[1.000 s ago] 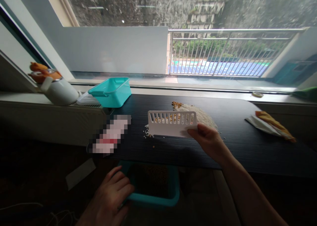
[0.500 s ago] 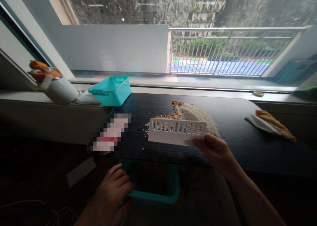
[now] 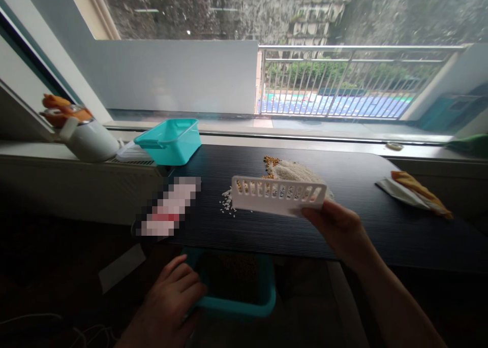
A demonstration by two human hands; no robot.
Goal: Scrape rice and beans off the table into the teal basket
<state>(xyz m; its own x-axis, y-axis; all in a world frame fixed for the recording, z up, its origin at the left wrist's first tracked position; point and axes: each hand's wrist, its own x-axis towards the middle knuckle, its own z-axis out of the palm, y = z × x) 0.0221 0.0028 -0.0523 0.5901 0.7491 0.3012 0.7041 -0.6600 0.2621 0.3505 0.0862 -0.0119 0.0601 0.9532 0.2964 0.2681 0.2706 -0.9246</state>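
Between its thumb and fingers, my right hand [image 3: 337,228] grips the right end of a white slotted plastic plate [image 3: 274,206]. The plate stands tilted over the dark table, in front of a spread of white rice grains [image 3: 301,172] and hides part of it. Orange-yellow kernels [image 3: 271,161] lie along the left side of the rice, and some show through the slots. Loose rice [image 3: 227,200] is scattered by the plate's left end. Below the table edge, my left hand [image 3: 177,287] is closed on the left rim of a teal bin [image 3: 244,307]. Small kernels lie dimly inside the bin.
A second teal bin [image 3: 179,142] stands at the table's back left, near a white pot-like container [image 3: 93,139] with an orange top. A blurred-out pink item [image 3: 171,208] lies on the left. A yellow-and-white packet [image 3: 415,193] rests on the right. The window runs behind.
My right hand has moved the slotted plate slightly right and away from me. The lone kernel near the table's front edge is gone from view. My left hand stays on the bin.
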